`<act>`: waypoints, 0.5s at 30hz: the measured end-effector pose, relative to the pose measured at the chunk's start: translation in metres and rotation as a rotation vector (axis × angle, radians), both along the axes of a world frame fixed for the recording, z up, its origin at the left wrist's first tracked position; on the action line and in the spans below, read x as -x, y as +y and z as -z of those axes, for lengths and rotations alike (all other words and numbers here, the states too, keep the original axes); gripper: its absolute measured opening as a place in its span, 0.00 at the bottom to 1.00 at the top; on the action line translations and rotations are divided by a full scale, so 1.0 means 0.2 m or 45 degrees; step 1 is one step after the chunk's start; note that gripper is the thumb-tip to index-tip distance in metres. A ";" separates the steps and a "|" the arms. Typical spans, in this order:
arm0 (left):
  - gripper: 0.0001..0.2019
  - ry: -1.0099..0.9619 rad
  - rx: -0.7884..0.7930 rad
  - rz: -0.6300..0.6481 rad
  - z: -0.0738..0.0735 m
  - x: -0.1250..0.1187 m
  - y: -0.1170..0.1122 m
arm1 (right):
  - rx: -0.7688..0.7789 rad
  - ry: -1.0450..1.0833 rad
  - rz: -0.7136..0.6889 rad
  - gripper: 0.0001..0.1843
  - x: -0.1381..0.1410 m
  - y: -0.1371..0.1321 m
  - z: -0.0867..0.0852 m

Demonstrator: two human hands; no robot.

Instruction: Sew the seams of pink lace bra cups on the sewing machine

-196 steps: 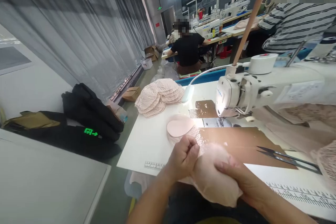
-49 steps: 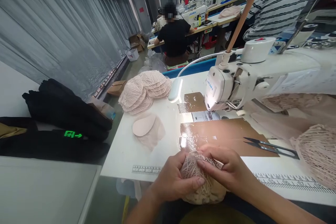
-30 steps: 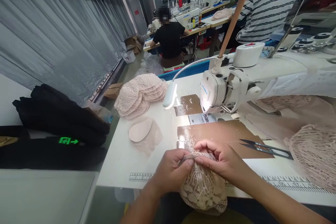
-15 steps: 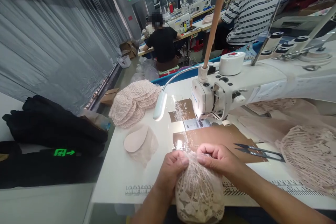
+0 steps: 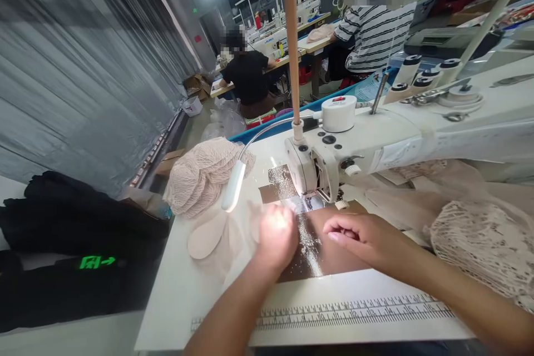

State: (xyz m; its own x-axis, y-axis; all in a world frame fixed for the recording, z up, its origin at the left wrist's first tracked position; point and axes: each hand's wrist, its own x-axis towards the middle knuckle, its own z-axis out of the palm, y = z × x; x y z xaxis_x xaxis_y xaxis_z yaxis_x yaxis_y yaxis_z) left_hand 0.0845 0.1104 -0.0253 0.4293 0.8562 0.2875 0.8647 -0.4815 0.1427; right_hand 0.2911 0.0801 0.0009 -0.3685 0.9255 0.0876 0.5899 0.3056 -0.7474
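Note:
My left hand (image 5: pixel 277 233) is curled under the hard light of the lamp (image 5: pixel 233 186), just in front of the sewing machine's (image 5: pixel 325 161) needle area. My right hand (image 5: pixel 359 236) is beside it to the right, fingers bent in a pinch over the brown plate (image 5: pixel 334 258). Between my hands runs a pale speckled strip (image 5: pixel 311 242); I cannot tell whether it is lace or glare. The lace cup from earlier does not show as a bundle. What each hand grips is hidden.
A stack of lace cups (image 5: pixel 200 172) and a pink foam pad (image 5: pixel 206 236) lie left of the lamp. More lace (image 5: pixel 479 239) is heaped at the right. A printed ruler (image 5: pixel 354 308) runs along the table front. Black garments (image 5: pixel 75 222) lie at left; two people sit at machines behind.
My hands have moved forward from the table's front edge to the needle area. The lace cup they held in a bundle is no longer seen hanging below them. The view has tilted down.

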 end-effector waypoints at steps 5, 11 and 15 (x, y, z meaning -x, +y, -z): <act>0.10 0.138 0.075 0.080 0.12 -0.20 -0.06 | -0.161 -0.226 -0.031 0.17 0.06 0.05 0.08; 0.10 -0.053 0.479 0.293 -0.11 -0.09 -0.10 | -0.489 -0.691 0.004 0.18 0.13 0.03 0.23; 0.13 -0.403 0.600 0.369 -0.13 0.00 -0.04 | -0.583 -0.820 0.040 0.18 0.15 0.02 0.26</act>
